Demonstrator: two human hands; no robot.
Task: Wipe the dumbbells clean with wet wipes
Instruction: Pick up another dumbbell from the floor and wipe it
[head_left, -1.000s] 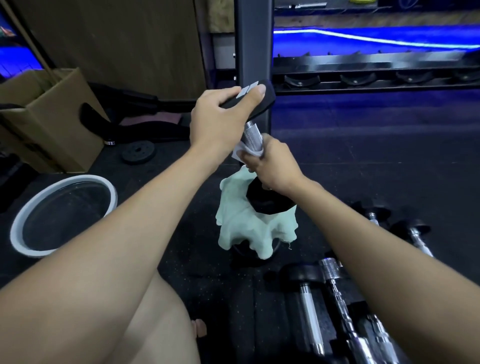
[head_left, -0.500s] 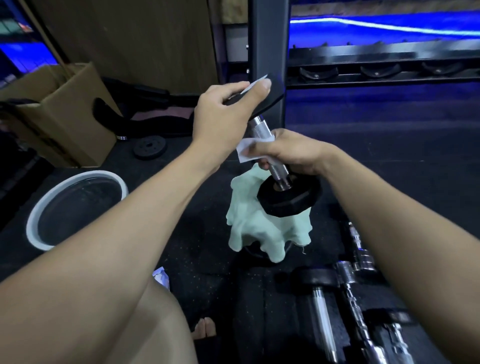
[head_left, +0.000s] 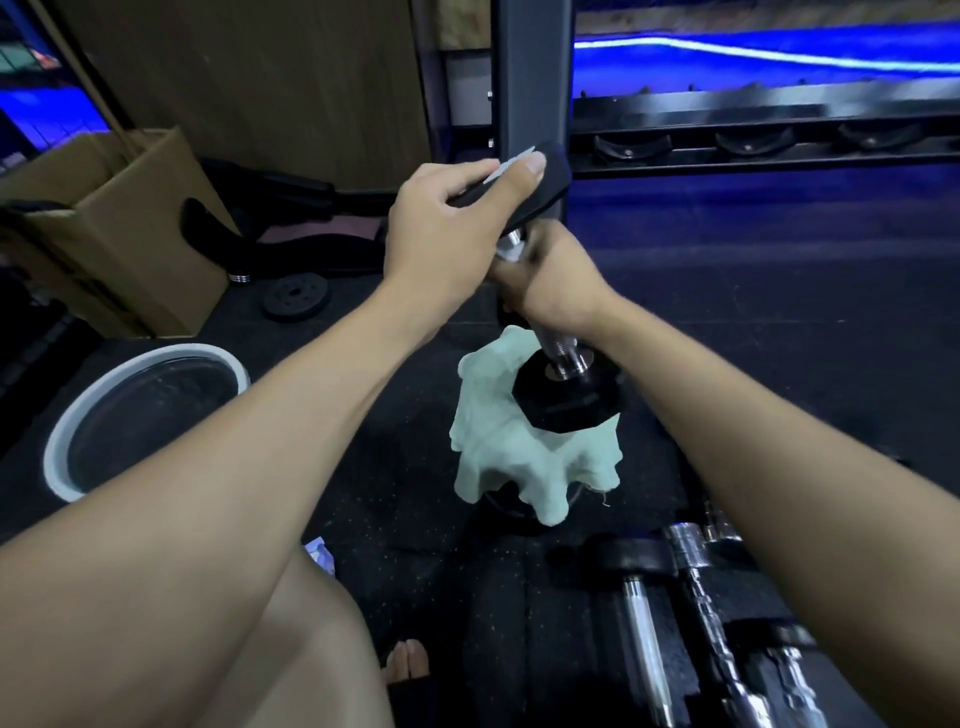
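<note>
A black dumbbell (head_left: 569, 397) with a chrome handle stands tilted, its lower head resting on a pale green cloth (head_left: 498, 457). My left hand (head_left: 447, 234) grips the upper black head at its rim. My right hand (head_left: 550, 280) is wrapped round the upper part of the chrome handle, with a white wet wipe (head_left: 506, 254) just showing between fingers and metal. Most of the wipe is hidden under my fingers.
Several more dumbbells (head_left: 696, 587) lie on the black rubber floor at the lower right. A white-rimmed basin (head_left: 150, 358) stands at the left, a cardboard box (head_left: 104, 228) behind it, a small weight plate (head_left: 295, 297) beyond. A dark rack post (head_left: 530, 88) rises just behind the dumbbell.
My right hand with the wipe has slid up the chrome handle from near the lower head to just under the upper head. My left hand keeps its hold on the top.
</note>
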